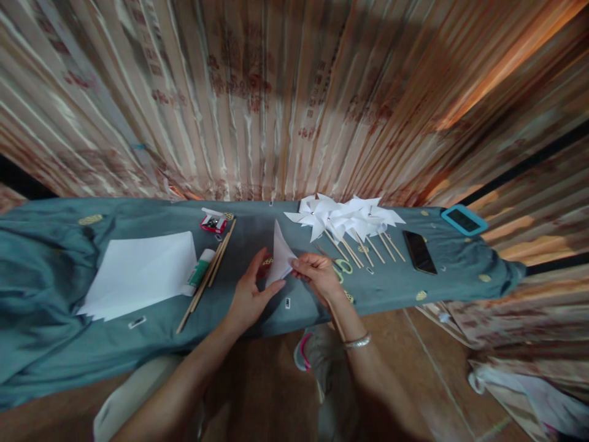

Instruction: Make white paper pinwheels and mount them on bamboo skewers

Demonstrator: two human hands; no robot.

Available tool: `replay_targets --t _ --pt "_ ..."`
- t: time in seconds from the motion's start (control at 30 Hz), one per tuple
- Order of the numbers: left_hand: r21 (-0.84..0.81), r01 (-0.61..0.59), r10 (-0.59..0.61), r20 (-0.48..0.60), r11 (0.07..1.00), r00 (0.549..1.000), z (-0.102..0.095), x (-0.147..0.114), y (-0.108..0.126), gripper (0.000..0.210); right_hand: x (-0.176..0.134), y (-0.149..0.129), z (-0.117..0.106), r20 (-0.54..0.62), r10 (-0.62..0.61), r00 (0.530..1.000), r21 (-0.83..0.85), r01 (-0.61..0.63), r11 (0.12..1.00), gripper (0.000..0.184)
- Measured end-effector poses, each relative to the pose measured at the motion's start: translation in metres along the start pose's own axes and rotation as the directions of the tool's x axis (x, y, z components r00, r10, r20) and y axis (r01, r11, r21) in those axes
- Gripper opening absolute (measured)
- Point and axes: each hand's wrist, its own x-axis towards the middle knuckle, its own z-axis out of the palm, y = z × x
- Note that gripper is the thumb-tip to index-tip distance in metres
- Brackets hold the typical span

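A folded piece of white paper [280, 255] stands between my two hands above the cloth-covered table. My left hand [252, 291] has its thumb at the paper's lower edge and its fingers curved behind the left side. With thumb and fingers, my right hand [318, 271] pinches the paper's right corner. Green-handled scissors [343, 266] lie just beyond my right hand, partly hidden by it. Left of my left hand are several wooden sticks [207, 283] and a green and white glue stick [199, 274].
A stack of white paper [142, 270] lies at the left. Behind the sticks sits a small red box [213, 223] of pins. Several white paper pinwheels [345, 216] on sticks rest at the back right, near a black phone [419, 252] and a blue-framed device [464, 220].
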Motion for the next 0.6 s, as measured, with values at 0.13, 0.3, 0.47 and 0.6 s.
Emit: replay_targets --t 0.13,0.3,0.47,0.6 --pt "-0.24 0.182 -0.172 0.061 0.954 0.983 0.003 0.0 -0.002 0.062 -0.001 0.005 0.006 0.051 -0.01 0.999 0.083 0.005 0.997 0.036" --pt "-0.414 0.343 -0.294 0.179 0.843 0.939 0.005 -0.006 0.01 0.048 -0.003 0.006 0.008 0.056 0.014 0.998 0.185 -0.024 0.982 0.037" --pt "-0.538 0.354 -0.394 0.043 0.765 0.918 -0.001 -0.001 0.018 0.032 -0.005 0.001 0.002 -0.011 0.022 1.0 0.163 -0.02 0.986 0.037" --pt "-0.571 0.314 -0.425 -0.067 0.758 0.903 -0.01 0.003 0.022 0.024 -0.007 -0.003 -0.006 -0.006 0.028 1.0 0.105 -0.027 0.994 0.034"
